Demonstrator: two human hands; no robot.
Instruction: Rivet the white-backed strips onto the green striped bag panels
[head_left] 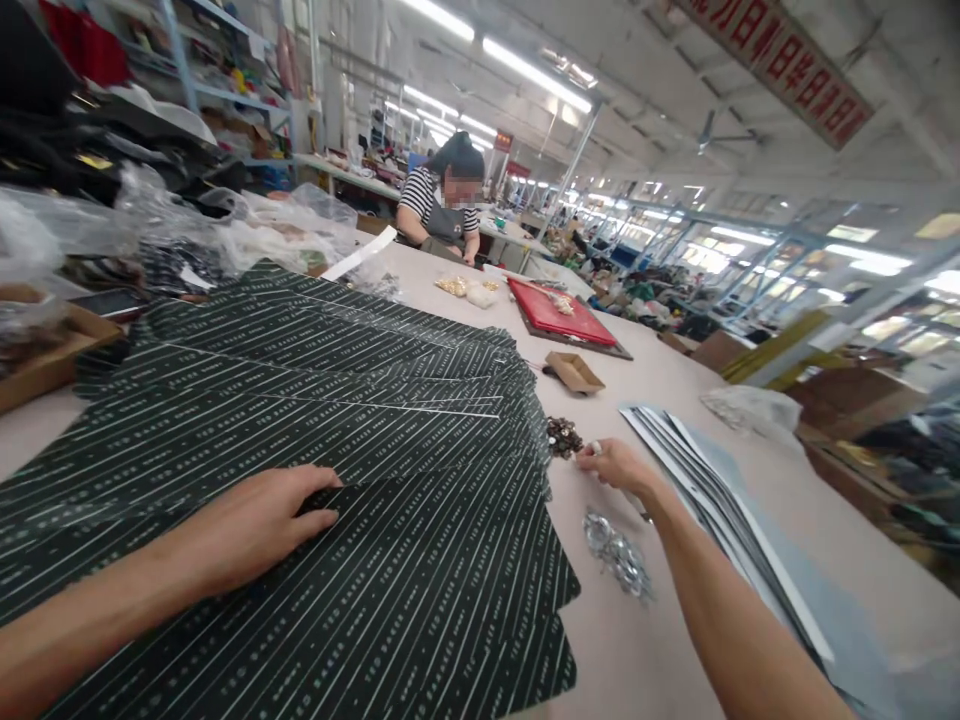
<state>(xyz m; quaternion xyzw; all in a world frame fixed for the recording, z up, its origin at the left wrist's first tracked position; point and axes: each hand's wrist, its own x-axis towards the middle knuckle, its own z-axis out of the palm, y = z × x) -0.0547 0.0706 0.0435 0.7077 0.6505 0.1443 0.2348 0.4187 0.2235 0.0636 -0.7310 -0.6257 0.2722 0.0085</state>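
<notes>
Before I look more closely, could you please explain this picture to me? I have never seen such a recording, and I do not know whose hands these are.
There is no machine here: these are a person's own bare hands. The single picture comes from a camera worn on that person's head, looking forward and down.

The left hand is on the dark striped sheets and seems to pinch an edge. The right hand reaches to a pile of small dark pieces; whether it holds one is too small to tell.

Also on the table are silvery pieces, long strips, a small cardboard tray and a red slab. Beyond it, a co-worker is at the far side.
</notes>
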